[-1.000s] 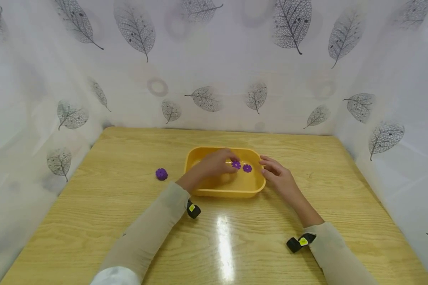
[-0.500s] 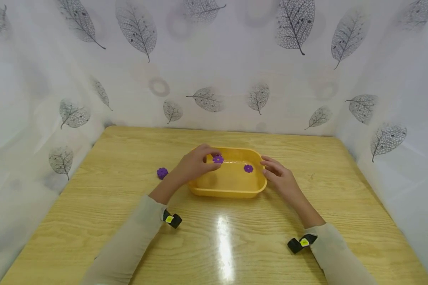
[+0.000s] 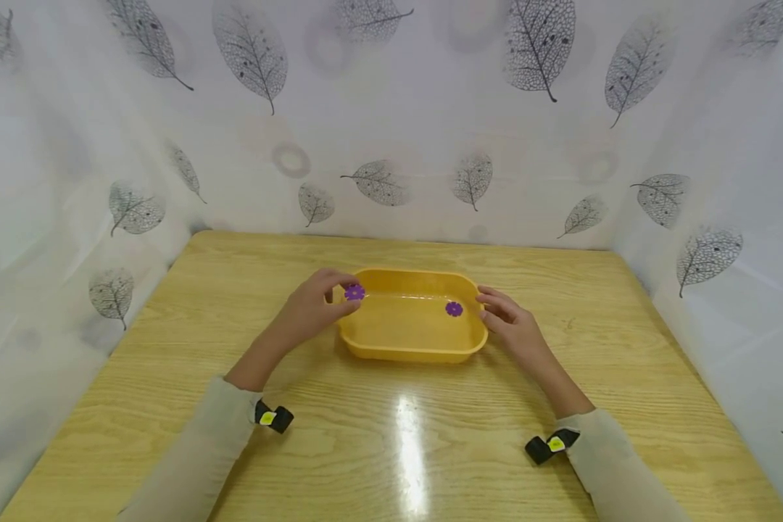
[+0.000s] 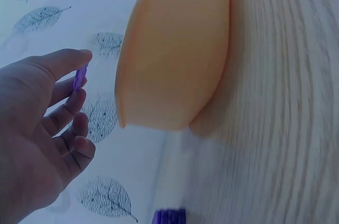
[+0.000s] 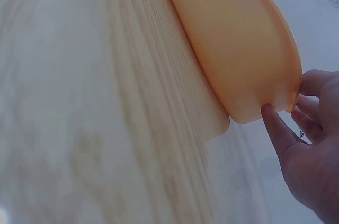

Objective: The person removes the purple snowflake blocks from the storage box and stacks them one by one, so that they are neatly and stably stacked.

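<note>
My left hand [image 3: 313, 308] pinches a purple flower-shaped piece [image 3: 354, 292] between thumb and fingertips, at the left end of a yellow plastic basin [image 3: 414, 355]. The left wrist view shows that piece [image 4: 80, 78] edge-on, with the other fingers loosely bent. Inside the basin, towards its right end, is another purple flower piece [image 3: 454, 309]. My right hand [image 3: 514, 326] holds the basin's right end; in the right wrist view its thumb lies against the outer wall [image 5: 249, 60] and its fingers are at the rim. A purple ridged stack [image 4: 169, 217] appears at the left wrist view's bottom edge.
The basin stands on a wood-grain table [image 3: 339, 449]. A white curtain [image 3: 404, 130] printed with grey leaves hangs behind and on both sides. In the head view the left hand covers the purple stack.
My left hand has moved leftwards from inside the basin to its left rim, carrying the flower piece. The right hand has stayed at the right end, and the other piece lies where it was.
</note>
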### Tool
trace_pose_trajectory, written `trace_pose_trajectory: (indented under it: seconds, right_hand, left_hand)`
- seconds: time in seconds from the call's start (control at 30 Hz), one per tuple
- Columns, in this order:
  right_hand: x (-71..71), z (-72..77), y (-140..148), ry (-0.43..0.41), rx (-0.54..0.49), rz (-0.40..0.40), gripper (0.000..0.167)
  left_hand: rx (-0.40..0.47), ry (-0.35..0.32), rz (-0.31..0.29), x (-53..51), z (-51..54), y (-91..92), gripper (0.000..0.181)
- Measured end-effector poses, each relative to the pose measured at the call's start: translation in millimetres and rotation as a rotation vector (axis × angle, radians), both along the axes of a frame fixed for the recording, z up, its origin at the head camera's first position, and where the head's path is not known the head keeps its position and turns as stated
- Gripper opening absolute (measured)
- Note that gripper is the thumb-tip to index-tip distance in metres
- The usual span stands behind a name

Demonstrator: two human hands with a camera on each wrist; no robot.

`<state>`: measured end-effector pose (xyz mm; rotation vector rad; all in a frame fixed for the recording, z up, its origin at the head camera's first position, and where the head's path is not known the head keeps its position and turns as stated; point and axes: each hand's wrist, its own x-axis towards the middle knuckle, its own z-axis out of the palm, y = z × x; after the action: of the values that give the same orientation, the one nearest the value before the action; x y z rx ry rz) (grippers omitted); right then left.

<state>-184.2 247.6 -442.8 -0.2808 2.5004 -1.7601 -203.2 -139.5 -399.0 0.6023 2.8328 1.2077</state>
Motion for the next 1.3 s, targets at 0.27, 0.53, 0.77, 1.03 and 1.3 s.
trace_pose_trajectory:
  seconds: [0.27,0.53,0.77,1.03,1.3]
  right_hand:
    - [0.7,-0.8,0,-0.003,-0.025,-0.001,0.045]
    - [0.7,-1.1,0,0.000,-0.014,-0.005,0.044]
    - [0.4,-0.4,-1,-0.014,-0.017,-0.005,0.045]
    - [1.3,1.1,-1,-0.006,-0.009,-0.008,0.043]
    - [1.6,1.4,-2,0.010,0.008,-0.006,0.043]
  left_hand:
    - [-0.039,-0.037,0.062,6.9,-5.4,-34.6,0.041]
    - [-0.056,-0.065,0.082,8.0,-15.5,-59.7,0.049]
    - [-0.052,-0.105,0.101,9.1,-25.8,-80.1,0.051]
    - [-0.029,-0.142,0.087,5.5,-35.1,-92.9,0.045]
    - [-0.030,-0.177,0.075,0.5,-42.2,-96.5,0.046]
